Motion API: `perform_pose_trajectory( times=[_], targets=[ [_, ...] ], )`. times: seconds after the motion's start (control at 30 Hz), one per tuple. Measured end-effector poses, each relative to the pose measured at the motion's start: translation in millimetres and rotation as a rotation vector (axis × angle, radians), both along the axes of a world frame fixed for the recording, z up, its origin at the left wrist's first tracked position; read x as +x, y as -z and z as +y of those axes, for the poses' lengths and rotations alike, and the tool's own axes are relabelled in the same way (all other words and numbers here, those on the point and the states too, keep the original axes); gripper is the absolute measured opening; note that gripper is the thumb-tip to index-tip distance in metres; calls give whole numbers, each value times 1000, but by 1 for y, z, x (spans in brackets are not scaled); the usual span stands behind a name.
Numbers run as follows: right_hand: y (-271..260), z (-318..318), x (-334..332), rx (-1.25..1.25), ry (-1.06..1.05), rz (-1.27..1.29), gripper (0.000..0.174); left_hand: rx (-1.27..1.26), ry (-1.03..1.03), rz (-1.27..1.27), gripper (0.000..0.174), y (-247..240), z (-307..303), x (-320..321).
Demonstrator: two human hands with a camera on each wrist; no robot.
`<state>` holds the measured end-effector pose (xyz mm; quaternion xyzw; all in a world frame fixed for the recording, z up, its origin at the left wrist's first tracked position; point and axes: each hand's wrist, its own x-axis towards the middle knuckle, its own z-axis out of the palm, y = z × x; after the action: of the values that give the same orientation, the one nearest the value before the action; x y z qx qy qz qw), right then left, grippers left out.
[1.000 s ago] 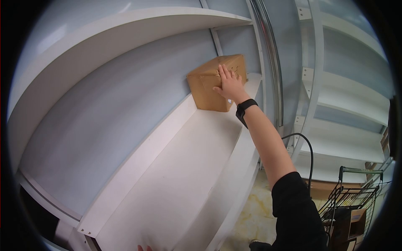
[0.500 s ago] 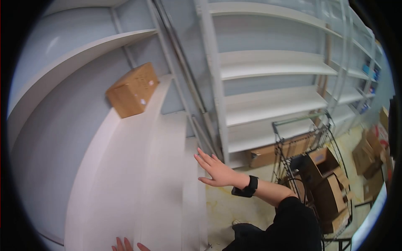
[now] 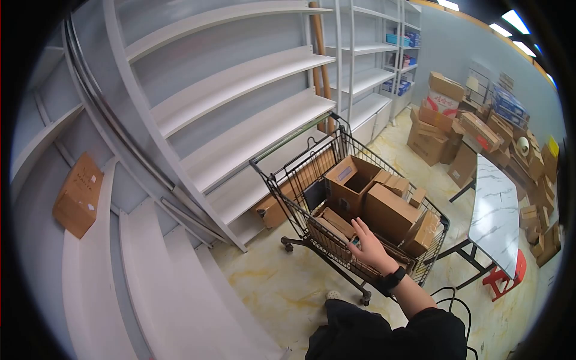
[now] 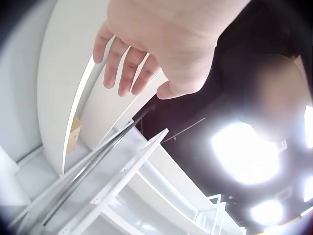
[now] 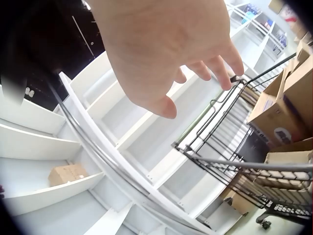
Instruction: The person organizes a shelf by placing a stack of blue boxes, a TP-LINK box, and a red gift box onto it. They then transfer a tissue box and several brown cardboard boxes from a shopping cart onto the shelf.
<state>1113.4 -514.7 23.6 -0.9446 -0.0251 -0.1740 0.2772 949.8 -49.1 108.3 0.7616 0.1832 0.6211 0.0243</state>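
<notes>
My right hand (image 3: 371, 249) is held over the near side of a black wire shopping cart (image 3: 324, 245), fingers spread and nothing in them. Inside the cart are several brown cardboard boxes, among them an open-topped box (image 3: 343, 195) and a larger closed box (image 3: 389, 211). Another cardboard box (image 3: 80, 195) sits by itself on a white shelf at the left. My left hand (image 4: 161, 39) shows only in the left wrist view, its fingers loosely extended with nothing held, white shelving behind it.
White shelf units (image 3: 258, 129) line the wall behind the cart. A marble-patterned table (image 3: 492, 204) stands to the right, with a red stool (image 3: 506, 277) beneath its near end. Cardboard boxes (image 3: 427, 143) are heaped at the back right. A black cable (image 3: 462, 309) hangs near my right arm.
My right hand has come off the box on the shelf and swung right to the cart. The view has turned right, and the box stays on the shelf. My left hand has left the head view.
</notes>
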Motion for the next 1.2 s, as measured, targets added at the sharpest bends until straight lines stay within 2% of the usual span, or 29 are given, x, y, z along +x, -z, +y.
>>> perform_pose_trajectory(
  times=[0.03,0.07,0.13,0.17,0.23,0.27,0.33,0.4,0.47,0.5,0.57,0.63,0.7,0.73,0.77,0.83,0.87,0.93,0.97,1.13,1.2],
  targets=[
    [2,-13,-2,0,47,-7,65,-142,176,-69,24,9,-2,7],
    [0,-22,-3,58,94,4,61,-141,193,-69,24,7,-13,15],
    [10,-47,3,29,126,1,59,-178,342,110,19,3,-37,32],
    [16,-58,8,-2,140,-2,56,-176,352,110,19,7,-43,41],
    [30,-79,25,22,140,-26,52,-267,497,234,18,21,-58,61],
    [38,-89,37,21,124,10,50,-267,496,234,18,26,-68,72],
    [48,-103,62,36,118,89,45,-356,632,340,18,38,-96,90],
    [60,-113,96,47,104,142,45,-510,744,460,27,63,-123,104],
    [70,-121,131,36,104,226,44,-275,842,510,18,73,-159,112],
    [86,-127,152,39,87,233,44,-293,856,580,17,77,-176,112],
    [113,-135,193,-236,149,110,43,-293,888,680,16,92,-202,114],
    [131,-141,227,-342,206,135,45,-283,886,718,15,119,-218,111],
    [147,-147,255,-390,270,237,43,-192,915,861,20,137,-233,106],
    [151,-150,264,-429,280,332,39,-203,893,868,20,138,-241,105],
    [152,-149,270,-472,317,311,36,-310,869,944,20,135,-250,104],
    [150,-154,286,-439,312,483,30,-425,827,1017,20,130,-262,108],
    [153,-154,289,-442,325,315,19,-368,831,994,20,127,-267,112],
    [154,-159,300,-399,288,360,17,-317,828,978,20,124,-271,118],
    [146,-162,302,-359,265,400,14,-339,820,1001,19,123,-272,121],
    [81,-171,300,-342,222,262,17,-379,793,1035,20,105,-281,144],
    [48,-180,291,-302,223,172,14,-403,856,939,17,99,-284,160]
  ],
)
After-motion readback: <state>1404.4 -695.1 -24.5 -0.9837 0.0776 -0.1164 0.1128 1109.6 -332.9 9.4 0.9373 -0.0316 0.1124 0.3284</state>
